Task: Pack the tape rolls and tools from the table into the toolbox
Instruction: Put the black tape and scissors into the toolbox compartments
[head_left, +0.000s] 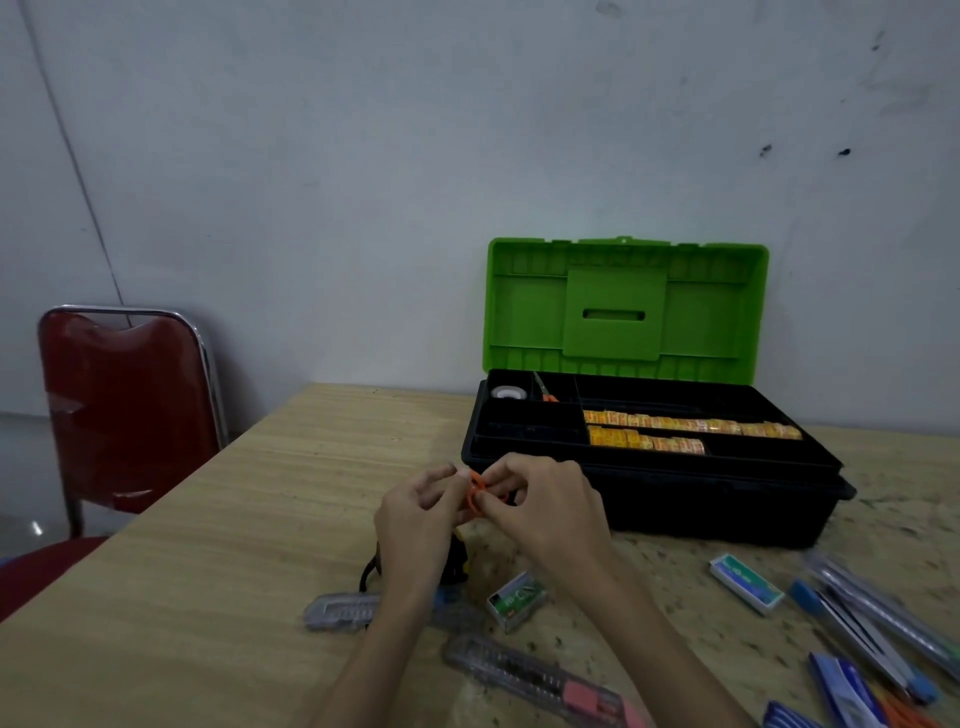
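Observation:
My left hand and my right hand meet above the table, both pinching a small orange-handled tool, probably scissors; most of it is hidden by my fingers. Just behind stands the black toolbox with its green lid raised. Its tray holds a white tape roll, orange scissors and two rows of yellow tape rolls. On the table near me lie two grey utility knives and a green staple box.
A second staple box, long clear cutters and blue packs lie at the right. A dark object sits under my left wrist. A red chair stands left of the wooden table.

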